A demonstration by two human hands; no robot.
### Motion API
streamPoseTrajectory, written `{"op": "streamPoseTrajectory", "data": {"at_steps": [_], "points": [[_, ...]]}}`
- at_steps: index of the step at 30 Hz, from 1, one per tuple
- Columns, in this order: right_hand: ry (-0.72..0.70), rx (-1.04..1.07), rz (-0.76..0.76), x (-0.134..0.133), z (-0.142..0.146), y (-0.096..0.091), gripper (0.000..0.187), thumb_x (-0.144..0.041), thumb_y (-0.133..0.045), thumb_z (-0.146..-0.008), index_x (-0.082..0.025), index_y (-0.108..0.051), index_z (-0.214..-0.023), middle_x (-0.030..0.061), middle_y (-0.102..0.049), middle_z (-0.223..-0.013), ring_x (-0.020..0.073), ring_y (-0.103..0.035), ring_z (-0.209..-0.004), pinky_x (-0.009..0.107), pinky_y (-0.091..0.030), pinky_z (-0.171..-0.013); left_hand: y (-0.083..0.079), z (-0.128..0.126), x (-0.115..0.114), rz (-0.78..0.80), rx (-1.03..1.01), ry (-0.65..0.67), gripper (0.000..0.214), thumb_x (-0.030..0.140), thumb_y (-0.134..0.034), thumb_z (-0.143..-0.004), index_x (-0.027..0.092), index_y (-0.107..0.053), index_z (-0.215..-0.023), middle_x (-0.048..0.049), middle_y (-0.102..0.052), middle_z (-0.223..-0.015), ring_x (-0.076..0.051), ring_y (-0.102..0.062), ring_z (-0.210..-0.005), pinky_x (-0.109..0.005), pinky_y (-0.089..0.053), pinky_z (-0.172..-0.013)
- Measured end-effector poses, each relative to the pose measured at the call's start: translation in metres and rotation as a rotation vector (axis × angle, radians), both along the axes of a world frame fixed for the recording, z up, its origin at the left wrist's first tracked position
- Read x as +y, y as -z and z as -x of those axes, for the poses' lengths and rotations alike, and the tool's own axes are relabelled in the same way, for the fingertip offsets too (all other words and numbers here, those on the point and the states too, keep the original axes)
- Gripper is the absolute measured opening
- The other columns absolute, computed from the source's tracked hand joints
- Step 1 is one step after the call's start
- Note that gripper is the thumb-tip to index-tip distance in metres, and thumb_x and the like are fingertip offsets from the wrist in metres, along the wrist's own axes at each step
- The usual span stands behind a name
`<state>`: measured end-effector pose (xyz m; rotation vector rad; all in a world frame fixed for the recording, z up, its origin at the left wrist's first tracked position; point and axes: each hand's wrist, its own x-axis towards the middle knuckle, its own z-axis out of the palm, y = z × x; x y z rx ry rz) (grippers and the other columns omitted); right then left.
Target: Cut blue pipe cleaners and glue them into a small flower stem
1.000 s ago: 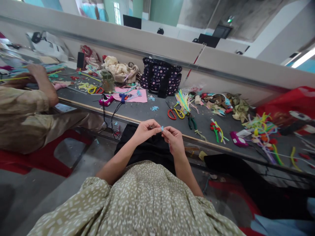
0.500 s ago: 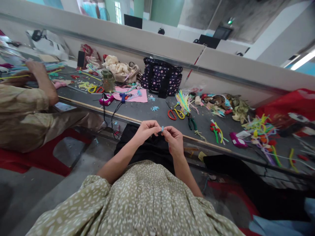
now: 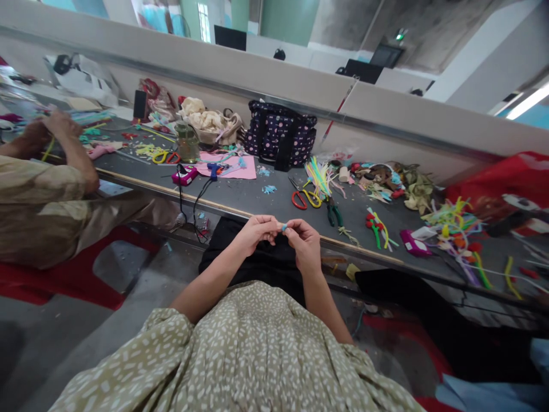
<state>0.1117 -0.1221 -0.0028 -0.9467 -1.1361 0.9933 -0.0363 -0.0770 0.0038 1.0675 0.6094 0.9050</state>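
A small light-blue fuzzy piece (image 3: 283, 228) shows between my fingertips, just in front of the table's edge and above my lap. My left hand (image 3: 259, 233) pinches it from one side, thumb against fingers. From the other side my right hand (image 3: 303, 237) grips it between thumb and forefinger. Its exact shape is mostly hidden by the fingers. Beyond my hands, more light-blue bits (image 3: 269, 189) lie on the dark tabletop (image 3: 240, 200). Scissors with red and yellow handles (image 3: 305, 199) rest there too, beside dark green pliers (image 3: 334, 214).
A glue gun (image 3: 213, 170) lies on pink paper (image 3: 246, 171), its cord hanging over the edge. Behind stands a polka-dot bag (image 3: 281, 134). Pipe cleaners (image 3: 319, 178) and a glass jar (image 3: 187, 143) are on the table. A co-worker's arm (image 3: 77, 149) is at left.
My fingers have shifted slightly around the blue piece, and less of it stands up above them. The co-worker's hands at left have moved closer together.
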Motion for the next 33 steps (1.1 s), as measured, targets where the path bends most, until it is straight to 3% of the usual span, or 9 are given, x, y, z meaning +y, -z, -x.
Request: {"op": "streamPoseTrajectory", "data": {"at_steps": [4,8,13,16,23,33], "points": [[-0.097,0.147,0.134,0.0018,-0.0031,-0.0021,0.016,-0.031,-0.071,-0.073,-0.019,-0.062,-0.08,-0.0043,-0.056,-0.064,0.0034,-0.032,-0.045,0.018,-0.02,-0.041,-0.0004,0.001,-0.0025,-0.17,0.034,-0.027,0.026,0.034,-0.075,-0.073,0.012,-0.062,-0.076,-0.0007,-0.062,-0.069,-0.006,-0.053,-0.055,-0.019,-0.049,-0.053],[-0.205,0.259,0.181,0.0026,-0.0056,-0.0033,0.014,-0.026,-0.072,-0.072,-0.018,-0.063,-0.077,-0.0037,-0.055,-0.062,0.0035,-0.034,-0.047,0.016,-0.02,-0.041,-0.0003,0.0024,-0.0039,-0.341,0.04,-0.07,0.027,0.032,-0.075,-0.075,0.014,-0.066,-0.093,-0.0018,-0.063,-0.078,-0.009,-0.058,-0.066,-0.021,-0.05,-0.059],[-0.291,0.315,0.256,0.0029,-0.0066,-0.0032,0.013,-0.024,-0.073,-0.071,-0.017,-0.064,-0.079,-0.0037,-0.055,-0.059,0.003,-0.03,-0.046,0.015,-0.02,-0.041,-0.0004,0.0064,-0.002,-0.673,0.143,-0.184,0.016,0.03,-0.071,-0.079,0.017,-0.073,-0.09,-0.0039,-0.062,-0.085,-0.009,-0.057,-0.067,-0.021,-0.046,-0.059],[-0.306,0.31,0.265,0.0024,-0.0064,-0.0035,0.015,-0.024,-0.074,-0.07,-0.016,-0.066,-0.08,-0.0033,-0.056,-0.06,0.0028,-0.031,-0.045,0.015,-0.021,-0.042,-0.0018,0.008,-0.0011,-0.796,0.158,-0.214,0.014,0.03,-0.071,-0.081,0.017,-0.073,-0.087,-0.0046,-0.064,-0.082,-0.01,-0.056,-0.066,-0.022,-0.043,-0.058],[-0.268,0.268,0.273,0.0001,-0.0037,-0.006,0.017,-0.027,-0.075,-0.068,-0.017,-0.065,-0.078,-0.0035,-0.057,-0.059,0.0031,-0.033,-0.045,0.016,-0.022,-0.042,-0.0049,0.0065,-0.0035,-0.905,0.149,-0.286,0.014,0.031,-0.07,-0.082,0.017,-0.071,-0.081,-0.0034,-0.063,-0.076,-0.01,-0.055,-0.065,-0.024,-0.041,-0.059],[-0.244,0.261,0.194,0.0004,-0.0021,-0.0019,0.018,-0.03,-0.074,-0.071,-0.017,-0.062,-0.076,-0.0038,-0.055,-0.06,0.0035,-0.031,-0.046,0.017,-0.02,-0.041,-0.0092,0.006,-0.009,-0.843,0.215,-0.292,0.017,0.035,-0.068,-0.082,0.018,-0.069,-0.077,-0.003,-0.061,-0.075,-0.012,-0.054,-0.067,-0.026,-0.041,-0.063]]}}
